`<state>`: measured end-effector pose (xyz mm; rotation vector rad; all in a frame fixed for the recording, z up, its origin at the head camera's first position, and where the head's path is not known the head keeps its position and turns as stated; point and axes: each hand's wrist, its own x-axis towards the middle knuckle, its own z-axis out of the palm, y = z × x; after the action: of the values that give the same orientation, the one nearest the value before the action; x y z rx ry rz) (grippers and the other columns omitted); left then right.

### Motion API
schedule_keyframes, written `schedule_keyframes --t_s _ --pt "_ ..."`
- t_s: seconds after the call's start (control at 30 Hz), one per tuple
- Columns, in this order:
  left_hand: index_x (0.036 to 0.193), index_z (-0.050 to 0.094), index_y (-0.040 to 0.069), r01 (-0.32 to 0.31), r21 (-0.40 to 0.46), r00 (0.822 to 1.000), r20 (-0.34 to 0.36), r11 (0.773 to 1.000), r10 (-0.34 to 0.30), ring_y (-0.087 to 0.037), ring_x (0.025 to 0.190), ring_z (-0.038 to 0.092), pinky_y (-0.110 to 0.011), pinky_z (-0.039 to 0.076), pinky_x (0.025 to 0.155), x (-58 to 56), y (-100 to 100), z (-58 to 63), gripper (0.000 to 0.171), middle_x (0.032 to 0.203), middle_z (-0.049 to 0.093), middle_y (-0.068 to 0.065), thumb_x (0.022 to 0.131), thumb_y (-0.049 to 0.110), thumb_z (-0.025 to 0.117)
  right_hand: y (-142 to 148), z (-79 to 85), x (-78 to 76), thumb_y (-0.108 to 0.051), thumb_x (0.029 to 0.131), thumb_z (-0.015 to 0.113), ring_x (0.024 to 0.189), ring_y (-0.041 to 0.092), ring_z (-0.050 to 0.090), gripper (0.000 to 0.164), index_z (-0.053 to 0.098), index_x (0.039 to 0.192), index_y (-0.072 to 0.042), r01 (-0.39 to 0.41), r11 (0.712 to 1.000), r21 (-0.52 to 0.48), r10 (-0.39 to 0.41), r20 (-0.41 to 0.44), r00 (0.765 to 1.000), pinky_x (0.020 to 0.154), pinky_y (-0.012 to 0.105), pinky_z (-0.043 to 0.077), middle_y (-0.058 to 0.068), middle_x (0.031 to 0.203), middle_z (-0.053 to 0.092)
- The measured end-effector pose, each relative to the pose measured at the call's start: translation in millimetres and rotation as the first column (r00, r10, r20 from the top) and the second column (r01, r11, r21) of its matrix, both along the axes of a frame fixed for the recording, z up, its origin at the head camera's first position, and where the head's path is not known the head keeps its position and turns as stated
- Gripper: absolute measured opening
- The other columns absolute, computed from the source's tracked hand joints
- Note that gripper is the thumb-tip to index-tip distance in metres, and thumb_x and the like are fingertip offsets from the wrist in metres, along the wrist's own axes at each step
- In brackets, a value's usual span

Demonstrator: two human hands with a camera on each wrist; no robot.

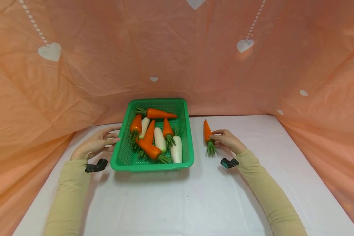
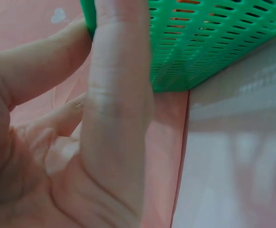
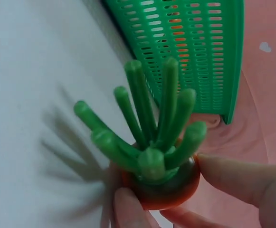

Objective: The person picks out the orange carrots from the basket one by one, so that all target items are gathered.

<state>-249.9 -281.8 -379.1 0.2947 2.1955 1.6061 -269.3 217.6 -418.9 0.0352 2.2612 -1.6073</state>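
In the head view my right hand (image 1: 226,140) pinches an orange carrot (image 1: 207,131) near its leafy end, between thumb and fingers. The carrot lies with its tip pointing away, right of the green basket (image 1: 189,141). Its cut green stalks (image 3: 152,128) fill the middle of the right wrist view. On the other side, my left hand (image 1: 98,142) has loosely bent fingers against the basket's left rim; the left wrist view shows a finger (image 2: 118,95) beside the perforated wall. Several carrots (image 1: 160,113) and white radishes (image 1: 160,139) lie mixed in the basket.
A white-covered table (image 1: 177,203) carries the basket near its back edge. Pink-orange cloth (image 1: 177,49) with white hearts hangs behind and along both sides. Each wrist wears a small black device, one on the left (image 1: 95,166) and one on the right (image 1: 229,163).
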Motion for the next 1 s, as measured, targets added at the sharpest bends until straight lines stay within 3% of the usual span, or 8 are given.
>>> schedule_keyframes --t_s 0.13,0.43,0.67,0.83,1.0 --pt "0.150 0.024 0.007 0.004 -0.003 1.000 -0.002 1.000 -0.004 -0.015 0.076 0.058 -0.036 0.053 0.071 -0.5 0 -1.8 0.066 0.107 0.051 -0.010 0.097 0.020 0.060 2 2.1 0.7 -0.016 0.097 0.056 0.079 0.014 0.061 0.048 0.044 0.132 0.013 -0.018 0.997 0.071 0.018 -0.005 1.000 0.079 0.031 0.052 0.020 0.106 0.063" --pt "0.150 0.023 0.007 0.017 -0.005 1.000 -0.008 1.000 -0.017 -0.015 0.076 0.059 -0.037 0.053 0.071 -1.4 -1 -1.1 0.065 0.105 0.051 -0.009 0.097 0.020 0.059 7 5.4 2.6 -0.015 0.097 0.055 0.076 0.014 0.065 0.042 0.049 0.125 0.016 -0.022 0.999 0.034 0.021 0.026 0.999 0.079 0.033 0.053 0.016 0.097 0.066" --pt "0.150 0.022 0.006 0.026 -0.007 1.000 -0.011 1.000 -0.026 -0.017 0.081 0.060 -0.037 0.053 0.072 -0.1 0 1.5 0.066 0.111 0.051 -0.011 0.097 0.020 0.059 12 9.2 -0.2 -0.015 0.098 0.051 0.085 0.023 0.065 0.046 0.041 0.131 0.017 -0.053 0.997 0.050 0.052 0.031 0.998 0.085 0.039 0.051 0.024 0.109 0.060" --pt "0.151 0.021 0.006 0.029 -0.014 0.999 -0.018 0.999 -0.029 -0.018 0.088 0.061 -0.038 0.053 0.076 1.5 0 3.1 0.067 0.120 0.047 -0.013 0.097 0.019 0.059 13 27.2 -9.3 -0.023 0.099 0.049 0.100 0.035 0.058 0.051 0.041 0.134 0.014 -0.091 0.986 0.143 0.093 -0.011 0.996 0.092 0.044 0.047 0.027 0.116 0.055" --pt "0.150 0.023 0.005 0.021 -0.007 1.000 -0.011 1.000 -0.021 -0.018 0.082 0.059 -0.036 0.053 0.073 2.3 1 4.1 0.065 0.110 0.051 -0.013 0.097 0.020 0.058 8 53.5 -18.7 -0.027 0.100 0.049 0.114 0.044 0.050 0.053 0.041 0.136 0.011 -0.092 0.987 0.135 0.099 -0.052 0.994 0.097 0.047 0.042 0.031 0.128 0.046"
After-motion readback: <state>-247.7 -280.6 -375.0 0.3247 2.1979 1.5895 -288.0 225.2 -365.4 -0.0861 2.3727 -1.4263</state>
